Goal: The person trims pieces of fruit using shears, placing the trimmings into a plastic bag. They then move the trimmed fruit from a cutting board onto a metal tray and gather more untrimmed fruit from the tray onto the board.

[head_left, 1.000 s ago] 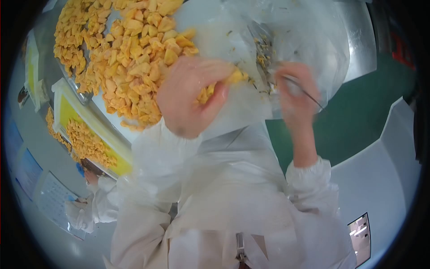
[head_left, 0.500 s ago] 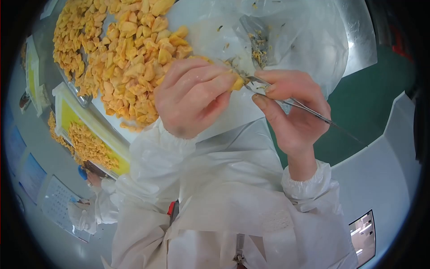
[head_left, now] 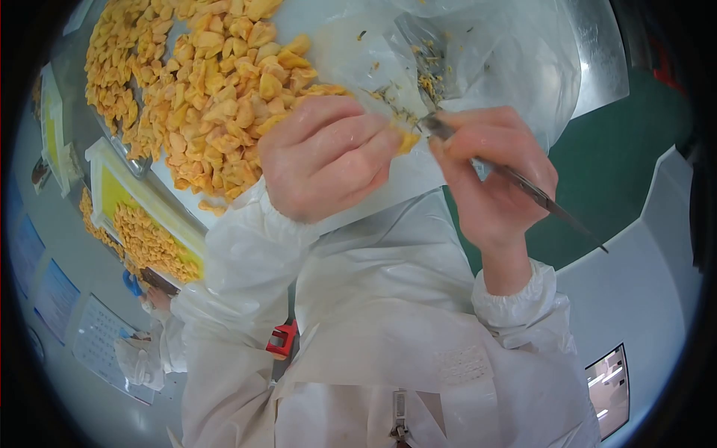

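Note:
Closed fingers of my left hand (head_left: 325,158) pinch a small yellow piece (head_left: 408,142) that shows past the fingertips. My right hand (head_left: 497,175) grips metal tweezers (head_left: 526,185), whose tip is close to the yellow piece and blurred. Their other end points down to the right. A large heap of yellow-orange pieces (head_left: 224,97) lies to the left of my hands. Beyond the fingertips, dark and yellow scraps (head_left: 429,71) rest on a clear plastic sheet (head_left: 515,60).
A white-rimmed tray (head_left: 112,160) with a yellow bottom and more pieces stands at the left. A co-worker's white sleeve (head_left: 142,362) shows at the lower left. Green floor (head_left: 601,168) and a white panel (head_left: 635,276) are at the right.
The tweezers have turned in my right hand, and their tip has moved up slightly. My left hand has shifted a little to the right with the yellow piece.

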### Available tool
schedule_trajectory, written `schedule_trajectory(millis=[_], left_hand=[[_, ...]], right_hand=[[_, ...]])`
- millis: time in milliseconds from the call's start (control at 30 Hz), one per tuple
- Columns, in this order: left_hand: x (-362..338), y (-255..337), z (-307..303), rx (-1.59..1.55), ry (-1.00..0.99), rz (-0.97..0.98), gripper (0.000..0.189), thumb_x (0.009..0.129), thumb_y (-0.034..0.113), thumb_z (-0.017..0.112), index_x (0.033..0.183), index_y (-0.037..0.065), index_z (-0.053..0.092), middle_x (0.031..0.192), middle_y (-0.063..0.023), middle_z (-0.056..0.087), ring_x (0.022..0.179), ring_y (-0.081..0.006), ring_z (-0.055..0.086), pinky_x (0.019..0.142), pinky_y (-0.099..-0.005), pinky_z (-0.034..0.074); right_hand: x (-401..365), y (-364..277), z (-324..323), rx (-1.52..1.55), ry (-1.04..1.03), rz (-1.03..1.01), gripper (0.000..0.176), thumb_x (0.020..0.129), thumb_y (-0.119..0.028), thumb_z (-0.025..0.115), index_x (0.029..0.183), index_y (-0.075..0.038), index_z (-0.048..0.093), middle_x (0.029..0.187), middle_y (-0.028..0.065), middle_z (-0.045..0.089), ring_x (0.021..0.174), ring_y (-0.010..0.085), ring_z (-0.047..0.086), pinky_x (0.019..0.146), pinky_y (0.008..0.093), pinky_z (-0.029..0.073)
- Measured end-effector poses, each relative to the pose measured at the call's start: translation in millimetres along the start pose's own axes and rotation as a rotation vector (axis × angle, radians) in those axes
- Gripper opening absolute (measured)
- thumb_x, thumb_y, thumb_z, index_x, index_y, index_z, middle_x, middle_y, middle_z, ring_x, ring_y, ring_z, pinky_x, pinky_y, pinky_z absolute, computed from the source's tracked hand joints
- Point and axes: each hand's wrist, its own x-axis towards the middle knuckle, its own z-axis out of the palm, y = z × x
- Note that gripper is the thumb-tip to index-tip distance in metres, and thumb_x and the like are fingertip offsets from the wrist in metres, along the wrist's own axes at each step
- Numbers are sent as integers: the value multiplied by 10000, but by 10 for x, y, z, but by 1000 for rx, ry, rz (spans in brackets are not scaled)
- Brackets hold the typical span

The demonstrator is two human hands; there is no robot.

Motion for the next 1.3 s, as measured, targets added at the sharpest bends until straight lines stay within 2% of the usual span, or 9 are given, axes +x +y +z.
schedule_trajectory(millis=[67,167,267,367,467,567,733,867,1300], left_hand=[[11,26,-40,-24,-16,-16,381,518,-48,711,876,75,664,795,-35,645,714,-228,596,594,-294,514],[4,15,-40,-52,-1,-6,351,549,-61,707,873,62,657,791,-53,649,708,-241,606,598,-290,510],[53,76,-40,-161,-52,-254,316,576,-70,708,868,38,652,814,-79,660,703,-268,621,614,-291,508],[-63,68,9,-263,12,-272,257,740,-54,686,980,16,629,936,-114,679,829,-230,648,668,-288,503],[160,387,-21,-851,38,-1316,176,820,15,665,990,-3,621,956,-94,684,850,-186,665,660,-266,504],[211,245,-14,-1022,-69,-1487,184,856,86,661,1004,-12,615,966,-81,687,858,-174,677,638,-252,504],[148,319,-10,-961,-29,-1523,185,846,97,673,998,7,619,966,-84,690,849,-169,679,617,-245,501],[230,381,47,-805,46,-1486,144,825,46,677,940,-12,613,866,-65,673,775,-112,648,589,-210,490],[309,473,163,-644,125,-1369,142,756,17,724,844,9,612,769,-10,648,693,-50,594,532,-180,452]], right_hand=[[22,88,-54,-56,30,-62,206,646,155,650,781,1,638,757,94,650,644,213,602,581,284,485],[11,-17,-111,107,63,117,179,677,149,650,782,4,641,776,89,651,681,191,605,630,283,495],[-23,55,-149,184,112,188,150,710,123,670,797,4,641,802,84,643,759,175,612,697,274,495],[-3,247,-152,1,57,271,129,730,90,690,814,11,631,822,79,640,822,187,616,736,277,484],[-72,394,-110,-98,216,179,132,742,61,699,842,-1,638,862,76,645,844,187,619,725,282,488],[-200,602,-170,-373,-188,268,130,760,66,686,851,-18,648,876,75,653,842,180,621,744,293,500],[-312,399,-142,-247,40,376,141,763,84,682,845,-24,646,859,85,666,809,193,635,725,290,523],[-149,164,-43,9,189,203,169,730,94,708,847,-4,635,852,113,672,756,205,643,691,282,529],[-100,78,59,40,127,76,186,714,102,713,847,-2,635,852,116,676,721,200,632,641,274,502]])
